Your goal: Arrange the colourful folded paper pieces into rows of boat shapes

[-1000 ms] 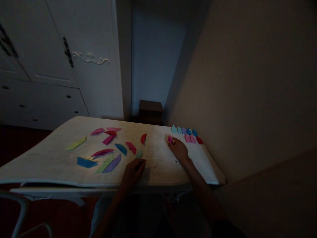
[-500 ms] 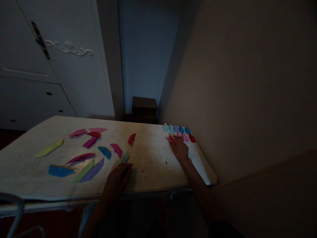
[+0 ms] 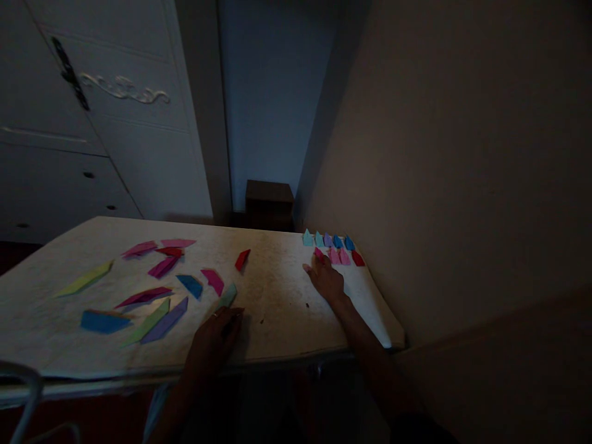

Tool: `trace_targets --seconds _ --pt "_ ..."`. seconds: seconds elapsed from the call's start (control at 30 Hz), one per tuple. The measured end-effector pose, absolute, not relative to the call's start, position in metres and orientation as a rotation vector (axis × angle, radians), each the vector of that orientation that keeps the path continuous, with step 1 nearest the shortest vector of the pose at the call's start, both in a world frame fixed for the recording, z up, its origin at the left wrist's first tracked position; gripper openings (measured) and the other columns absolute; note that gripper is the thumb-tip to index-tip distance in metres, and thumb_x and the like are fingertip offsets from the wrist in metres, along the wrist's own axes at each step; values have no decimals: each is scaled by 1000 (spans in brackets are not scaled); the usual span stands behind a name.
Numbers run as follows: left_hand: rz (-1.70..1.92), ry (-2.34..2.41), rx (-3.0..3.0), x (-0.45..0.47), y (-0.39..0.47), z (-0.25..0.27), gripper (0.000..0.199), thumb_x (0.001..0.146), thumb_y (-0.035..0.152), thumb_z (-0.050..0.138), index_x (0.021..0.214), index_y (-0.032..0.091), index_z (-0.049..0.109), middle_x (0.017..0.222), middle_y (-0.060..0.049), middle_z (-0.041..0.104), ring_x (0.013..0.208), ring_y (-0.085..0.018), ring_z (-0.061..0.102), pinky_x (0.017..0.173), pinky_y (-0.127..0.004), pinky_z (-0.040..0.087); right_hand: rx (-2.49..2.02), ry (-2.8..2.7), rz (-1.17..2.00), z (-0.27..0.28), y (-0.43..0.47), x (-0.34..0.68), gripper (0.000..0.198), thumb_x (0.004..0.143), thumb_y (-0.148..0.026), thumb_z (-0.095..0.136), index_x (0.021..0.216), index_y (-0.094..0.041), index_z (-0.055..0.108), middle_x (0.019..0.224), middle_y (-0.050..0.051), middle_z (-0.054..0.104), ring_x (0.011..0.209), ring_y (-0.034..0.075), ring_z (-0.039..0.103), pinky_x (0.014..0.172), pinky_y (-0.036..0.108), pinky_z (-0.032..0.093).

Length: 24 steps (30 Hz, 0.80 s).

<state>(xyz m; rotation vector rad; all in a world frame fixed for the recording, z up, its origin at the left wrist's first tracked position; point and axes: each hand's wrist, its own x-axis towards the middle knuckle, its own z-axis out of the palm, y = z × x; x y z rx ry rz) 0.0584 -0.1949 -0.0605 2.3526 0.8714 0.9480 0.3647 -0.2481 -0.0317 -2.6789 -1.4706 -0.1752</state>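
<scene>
At the right end of the table, my right hand [image 3: 327, 279] has its fingertips on a small magenta folded paper piece [image 3: 319, 253], its thumb held apart. This piece lies left of two pink folded papers [image 3: 339, 256] and a red one [image 3: 357, 258]. Behind them runs a row of pointed folded papers, among them a light teal one [image 3: 308, 238], a purple one [image 3: 328, 240] and a blue one [image 3: 349, 242]. My left hand [image 3: 216, 336] rests near the front edge with fingers loosely bent, holding nothing visible. Just beyond it lies a pale green folded paper [image 3: 228, 295], partly hidden.
Several folded paper strips lie on the left of the table [image 3: 272, 290], including a yellow-green one [image 3: 86, 279], a blue one [image 3: 104, 322] and a red one [image 3: 242, 259]. A wall [image 3: 444, 185] borders the right side. A white cabinet [image 3: 139, 148] stands behind on the left.
My right thumb has moved out from the fingers, and the hand has shifted slightly left, uncovering the pink papers. My left hand stays in about the same place.
</scene>
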Motion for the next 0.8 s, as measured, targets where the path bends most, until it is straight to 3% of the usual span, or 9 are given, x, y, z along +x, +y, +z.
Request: trace_targets --seconds 0.27,0.37,0.53,0.67,0.8 --pt "941 904 2413 60 -197 -64 30 92 36 42 92 20 68 85 -6 71 76 -20 68 68 -29 55 -2527 -1563 -258 -36 -249 344 55 98 -49 30 146 -22 32 152 17 27 105 24 61 76 33 54" --pt "934 902 2427 59 -198 -64 29 91 34 42 93 20 68 84 -6 70 74 -19 67 67 -29 54 -2446 -1663 -247 -33 -248 330 51 99 -41 31 146 -22 31 147 16 34 107 21 59 76 30 53" --pt "914 866 2497 62 -199 -61 27 92 30 43 93 18 68 83 -6 70 72 -18 67 66 -29 53 -2296 -1979 -90 -23 -246 301 38 99 -31 33 133 -20 46 123 13 55 95 19 62 77 28 50" --pt "966 732 2577 81 -212 -47 26 92 23 43 92 18 69 78 -6 67 70 -16 64 62 -27 51 -2070 -2182 -61 -22 -241 277 32 98 -28 37 124 -19 53 109 9 60 93 19 61 80 30 47" --pt "1046 355 2660 114 -231 -27 23 91 24 50 104 20 68 100 -11 66 92 -20 61 77 -33 50 -1967 -2348 19 -26 -231 255 26 97 -27 41 112 -20 60 102 7 63 88 19 61 75 30 47"
